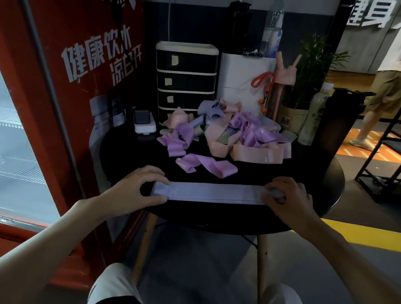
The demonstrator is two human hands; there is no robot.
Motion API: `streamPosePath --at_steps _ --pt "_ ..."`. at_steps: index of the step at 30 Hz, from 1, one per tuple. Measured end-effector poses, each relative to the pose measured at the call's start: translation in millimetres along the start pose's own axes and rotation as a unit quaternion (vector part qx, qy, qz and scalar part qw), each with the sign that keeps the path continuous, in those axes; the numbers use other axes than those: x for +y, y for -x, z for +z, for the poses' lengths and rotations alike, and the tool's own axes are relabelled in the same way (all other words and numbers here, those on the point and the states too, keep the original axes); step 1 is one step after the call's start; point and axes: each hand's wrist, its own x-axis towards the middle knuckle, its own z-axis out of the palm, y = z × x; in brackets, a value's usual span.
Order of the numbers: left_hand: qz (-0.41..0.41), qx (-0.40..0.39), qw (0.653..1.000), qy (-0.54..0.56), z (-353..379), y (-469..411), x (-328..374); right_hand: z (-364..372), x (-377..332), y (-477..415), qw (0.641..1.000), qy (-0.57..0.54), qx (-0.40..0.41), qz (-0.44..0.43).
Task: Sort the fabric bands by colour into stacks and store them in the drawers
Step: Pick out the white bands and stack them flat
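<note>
A flat stack of pale lavender-grey bands (211, 192) lies along the near edge of the round black table (325, 179). My left hand (139, 186) pinches its left end between thumb and fingers. My right hand (286, 198) grips its right end with curled fingers. Behind it lies a loose purple band (205, 167), and further back a tangled pile of purple, pink, grey and green bands (241, 131). A small dark drawer unit (184, 81) with cream frame stands at the back left, its drawers closed.
A white box (241, 82), bottles (273, 28), a pink cup (284, 81), a potted plant (307, 71) and a small white device (144, 121) crowd the table's back. A red fridge (28, 84) is left, a black rack (399, 138) right, where a person (395, 73) stands.
</note>
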Motion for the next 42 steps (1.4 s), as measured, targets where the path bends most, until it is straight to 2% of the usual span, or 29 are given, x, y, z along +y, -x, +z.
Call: streamPosePath --at_steps 14,22,25,30,34,40,42 --pt "0.011 0.009 1.0 -0.007 1.9 -2.7 -1.1 -1.4 5.0 -1.6 1.0 0.003 -0.02 -0.024" --pt "-0.02 -0.017 1.0 -0.018 1.0 -4.8 5.7 -4.0 1.6 -5.7 0.998 0.021 -0.055 -0.013" --pt "-0.021 0.011 0.999 -0.029 -2.7 -13.1 11.7 -5.6 -6.2 -15.2 0.999 0.016 -0.051 -0.009" --pt "0.01 0.077 0.993 -0.089 -13.0 -54.4 27.7 -1.2 -37.4 -50.9 0.998 -0.028 -0.02 -0.048" --pt "0.011 0.072 0.992 -0.105 -18.9 -103.2 28.9 17.1 -67.9 -84.5 0.99 -0.11 -0.029 -0.084" --pt "-0.039 0.066 0.991 -0.108 -16.9 -182.9 20.3 55.6 -69.8 -105.0 0.99 -0.112 -0.065 -0.059" --pt "-0.042 0.075 0.99 -0.112 -14.6 -210.7 17.9 59.5 -65.5 -107.2 0.984 -0.158 -0.067 -0.041"
